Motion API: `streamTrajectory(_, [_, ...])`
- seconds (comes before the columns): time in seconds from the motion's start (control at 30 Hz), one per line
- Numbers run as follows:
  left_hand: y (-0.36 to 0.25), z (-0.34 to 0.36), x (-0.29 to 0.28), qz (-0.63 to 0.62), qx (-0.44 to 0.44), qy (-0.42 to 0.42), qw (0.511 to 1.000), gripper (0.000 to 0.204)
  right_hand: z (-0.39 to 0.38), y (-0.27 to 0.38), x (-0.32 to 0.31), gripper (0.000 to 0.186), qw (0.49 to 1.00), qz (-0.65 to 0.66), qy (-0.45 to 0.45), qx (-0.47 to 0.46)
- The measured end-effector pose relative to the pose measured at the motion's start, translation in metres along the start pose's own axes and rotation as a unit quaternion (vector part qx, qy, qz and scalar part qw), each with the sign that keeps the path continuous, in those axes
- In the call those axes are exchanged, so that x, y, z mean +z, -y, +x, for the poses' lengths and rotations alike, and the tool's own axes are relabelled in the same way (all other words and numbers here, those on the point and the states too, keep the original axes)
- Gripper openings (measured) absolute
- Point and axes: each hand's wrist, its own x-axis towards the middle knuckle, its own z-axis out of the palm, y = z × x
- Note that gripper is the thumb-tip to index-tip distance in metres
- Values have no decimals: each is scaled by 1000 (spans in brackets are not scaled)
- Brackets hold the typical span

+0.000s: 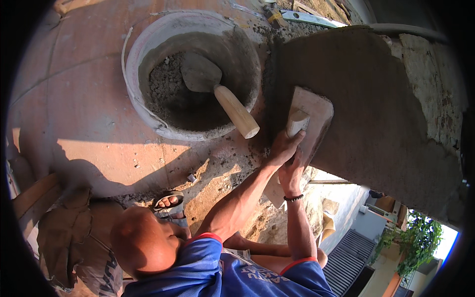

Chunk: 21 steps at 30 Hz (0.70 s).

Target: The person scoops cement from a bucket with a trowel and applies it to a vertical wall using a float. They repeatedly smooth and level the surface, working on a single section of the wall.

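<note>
My left hand (286,147) is wrapped around the wooden handle of a plastering float (320,110), whose pale, worn board lies flat against wet grey mortar (354,84). Just below it, my right hand (292,173), with a dark bead bracelet at the wrist, closes around the lower end of the same float; its fingers are partly hidden. To the left stands a round white bucket (132,74) part-filled with grey mortar mix (168,81). A trowel (202,73) rests in it, its wooden handle leaning over the near right rim.
A spirit level (311,19) lies beyond the mortar. Bare, rough masonry (430,84) shows at the right. Reddish floor tiles (84,99) carry crumbs of mortar. My sandalled foot (170,204) is below the bucket. Dusty brown cloth (64,242) lies at lower left.
</note>
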Motion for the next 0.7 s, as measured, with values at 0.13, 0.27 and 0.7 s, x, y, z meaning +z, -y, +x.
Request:
streamTrajectory(0.13, [-6,9,-11,67,9,-10,998,42,22,-3,13,61,996,-59,64,24])
streamTrajectory(0.27, [15,28,-23,272,73,-102,954,46,49,-11,27,62,991,-93,91,19])
streamTrajectory(0.7, [-4,2,-113,425,179,-254,850,37,107,17,82,47,996,-86,9,-2])
